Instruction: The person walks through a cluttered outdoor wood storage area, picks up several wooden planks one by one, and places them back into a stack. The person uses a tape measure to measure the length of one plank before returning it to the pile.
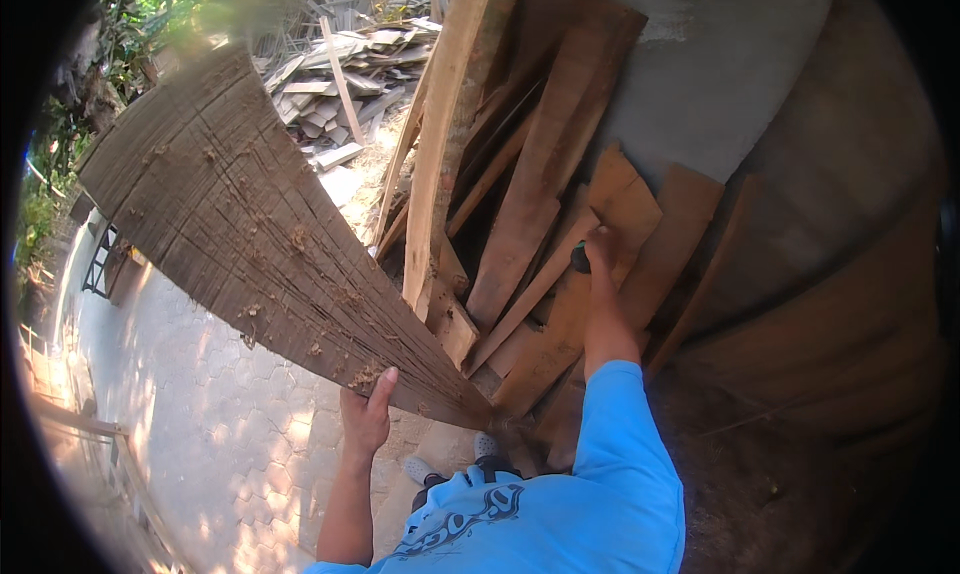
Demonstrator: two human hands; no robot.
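My left hand point(366, 414) grips the lower edge of a wide, weathered plank point(250, 214), its thumb on the rough face and the fingers hidden behind. The plank slants up to the far left, its narrow-looking lower end near my feet. Cracks and clinging bits of sawdust mark its surface. My right hand point(600, 242) is closed in front of the leaning brown boards point(625, 199). By its fingers sits a small dark, rounded thing point(580, 257) with a green edge, too small to name; the hand seems to hold it.
Several boards point(520, 214) lean against a grey wall point(710, 74) ahead and to the right. A pale upright plank point(440, 124) stands between the slanting plank and those boards. Farther off lies a heap of scrap wood point(350, 79). Paving point(230, 404) covers the ground at left.
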